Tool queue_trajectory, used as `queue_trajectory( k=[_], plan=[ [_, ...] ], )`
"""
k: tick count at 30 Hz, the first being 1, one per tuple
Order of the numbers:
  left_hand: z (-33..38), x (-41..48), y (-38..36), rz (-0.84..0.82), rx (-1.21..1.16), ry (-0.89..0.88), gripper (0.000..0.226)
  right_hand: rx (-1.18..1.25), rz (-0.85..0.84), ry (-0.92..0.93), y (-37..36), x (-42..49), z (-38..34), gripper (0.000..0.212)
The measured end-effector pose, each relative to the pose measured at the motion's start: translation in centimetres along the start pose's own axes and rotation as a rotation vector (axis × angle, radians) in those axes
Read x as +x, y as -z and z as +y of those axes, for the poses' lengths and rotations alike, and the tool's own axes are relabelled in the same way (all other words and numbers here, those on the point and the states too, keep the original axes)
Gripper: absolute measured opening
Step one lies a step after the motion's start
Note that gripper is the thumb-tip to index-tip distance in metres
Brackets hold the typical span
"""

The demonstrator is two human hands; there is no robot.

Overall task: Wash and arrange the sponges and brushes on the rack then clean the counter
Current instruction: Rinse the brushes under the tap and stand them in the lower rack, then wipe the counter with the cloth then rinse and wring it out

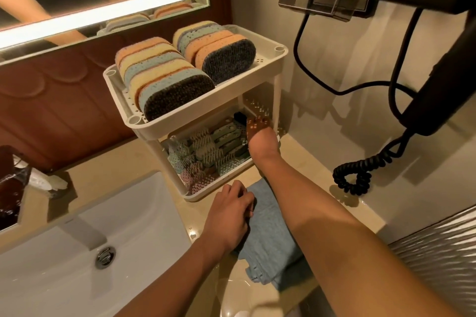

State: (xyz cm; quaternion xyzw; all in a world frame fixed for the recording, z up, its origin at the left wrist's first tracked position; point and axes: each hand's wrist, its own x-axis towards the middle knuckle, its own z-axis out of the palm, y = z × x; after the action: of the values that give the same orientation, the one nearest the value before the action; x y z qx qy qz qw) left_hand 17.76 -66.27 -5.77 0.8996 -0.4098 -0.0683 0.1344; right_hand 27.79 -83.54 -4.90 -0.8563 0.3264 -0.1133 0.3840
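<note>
Right grip (260, 137) beneath two sponge rows (164, 80)

Two rows of sponges (164, 80) fill most of the rack's (195, 121) upper tray; you have only a bare strip by its right rim. The gap between tiers is open in front, where your right hand (260, 136) enters above the brushes (203, 152). Bare tabletop (116, 162) flanks the rack, up to the coiled cord (353, 177). A cloth (270, 234) covers the strip beside the sink (144, 213).
</note>
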Motion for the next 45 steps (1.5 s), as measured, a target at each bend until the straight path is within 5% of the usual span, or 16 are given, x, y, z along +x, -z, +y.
queue_trajectory(
  k=[6, 12, 16, 22, 25, 31, 37, 45],
  plan=[
    [-0.4, 0.0, 0.7, 0.034, 0.101, -0.109, 0.017, -0.478, 0.085, 0.285, 0.2, 0.0, 0.3, 0.033],
    [-0.6, 0.5, 2.4, 0.070, 0.053, -0.121, 0.028, -0.607, 0.106, 0.446, 0.8, -1.3, 1.0, 0.044],
    [0.1, 0.7, 3.6, 0.157, 0.067, -0.117, 0.022, -0.683, 0.118, 0.543, 2.8, -3.3, 0.9, 0.026],
    [2.1, -0.2, 6.1, 0.290, -0.129, -0.015, 0.007, -0.486, 0.174, 0.500, 5.8, -7.8, 1.5, 0.024],
    [2.7, -1.4, 7.2, 0.315, -0.236, 0.095, 0.033, -0.279, 0.225, 0.402, 6.4, -10.6, 2.2, 0.028],
    [2.6, -3.7, 8.3, 0.373, -0.427, 0.271, 0.007, 0.247, -0.123, 0.344, 6.0, -16.7, 1.4, 0.029],
    [1.0, -9.1, 10.2, 0.524, -0.672, 0.361, 0.014, 0.158, -0.208, 0.495, 3.1, -24.4, 1.8, 0.050],
    [-5.1, -20.4, 14.0, 0.595, -0.657, 0.479, 0.020, 0.302, -0.277, 0.645, -1.5, -31.2, -5.4, 0.029]
  ],
)
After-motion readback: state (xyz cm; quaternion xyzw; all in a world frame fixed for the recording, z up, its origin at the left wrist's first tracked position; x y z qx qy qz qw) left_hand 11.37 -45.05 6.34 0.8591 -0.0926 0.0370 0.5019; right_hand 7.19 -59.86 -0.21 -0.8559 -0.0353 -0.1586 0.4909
